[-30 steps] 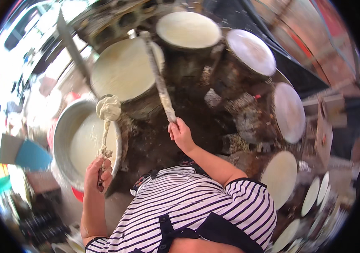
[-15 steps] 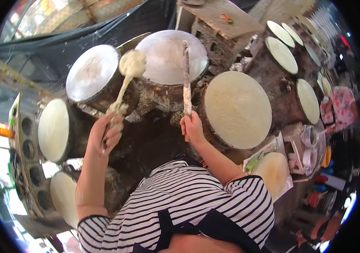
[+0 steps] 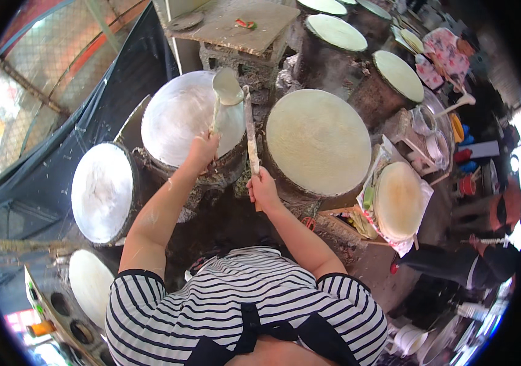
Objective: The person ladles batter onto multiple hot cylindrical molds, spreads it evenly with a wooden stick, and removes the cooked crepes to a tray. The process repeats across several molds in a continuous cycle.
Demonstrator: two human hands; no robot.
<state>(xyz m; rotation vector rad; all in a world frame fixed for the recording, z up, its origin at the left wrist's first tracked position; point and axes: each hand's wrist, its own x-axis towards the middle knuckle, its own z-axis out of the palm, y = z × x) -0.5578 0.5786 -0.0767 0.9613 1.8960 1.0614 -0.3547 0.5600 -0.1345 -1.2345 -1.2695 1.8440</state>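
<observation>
My left hand is closed round the handle of a batter-coated ladle. Its bowl hangs over the right edge of a bare, whitish round griddle. In my right hand is an upright wooden stick, crusted pale with batter; its tip is close beside the ladle bowl. Right of the stick, another round griddle is covered by a thin cream-coloured sheet of batter. To the left lies a second bare, whitish griddle.
A stack of round flatbreads rests on a cloth at the right. More covered griddles stand at the far right, near a person in a floral top. A board on blocks is behind. Dark sheeting hangs at the left.
My view has turned, so the griddles sit further left. The ladle has moved from the gap between the two bare griddles to the larger one's right edge, close to the stick.
</observation>
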